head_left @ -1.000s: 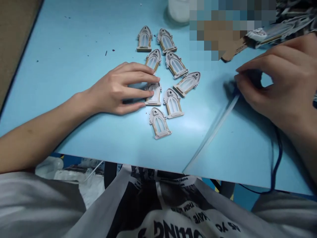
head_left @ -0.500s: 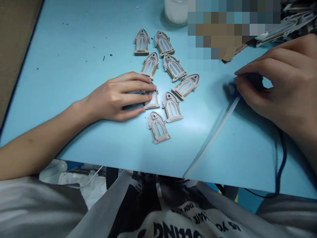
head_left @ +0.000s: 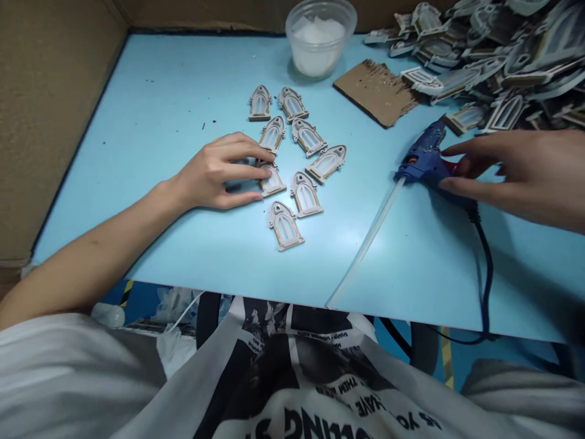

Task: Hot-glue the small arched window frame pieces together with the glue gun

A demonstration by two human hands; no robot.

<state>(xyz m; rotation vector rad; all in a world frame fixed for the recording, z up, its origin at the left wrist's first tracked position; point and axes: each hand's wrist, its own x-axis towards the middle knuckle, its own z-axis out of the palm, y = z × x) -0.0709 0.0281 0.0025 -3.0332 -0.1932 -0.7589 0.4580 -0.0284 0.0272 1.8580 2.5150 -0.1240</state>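
Observation:
Several small arched window-shaped pieces, grey-white with brown edges, lie in two loose rows on the blue table; the lowest piece [head_left: 286,226] is nearest the front edge. My left hand [head_left: 223,172] rests flat with fingers spread, its fingertips on one window piece [head_left: 273,183]. To the right, a blue glue gun [head_left: 423,160] lies on the table, a long clear glue stick [head_left: 365,244] reaching from its back toward the table's front edge. My right hand [head_left: 512,174] is beside the gun's handle, thumb and fingers apart around it; the fingertips are partly hidden behind the gun.
A clear plastic tub [head_left: 320,42] with white contents stands at the back. Right of it lies a torn piece of brown cardboard [head_left: 372,91]. A large heap of window pieces [head_left: 484,61] fills the back right. A dark cord [head_left: 489,268] runs off the front edge.
My right hand has opened from its pinch, and the glue gun now shows in full. The view has shifted, bringing the tub and the heap further into sight. My left hand stays on the same piece.

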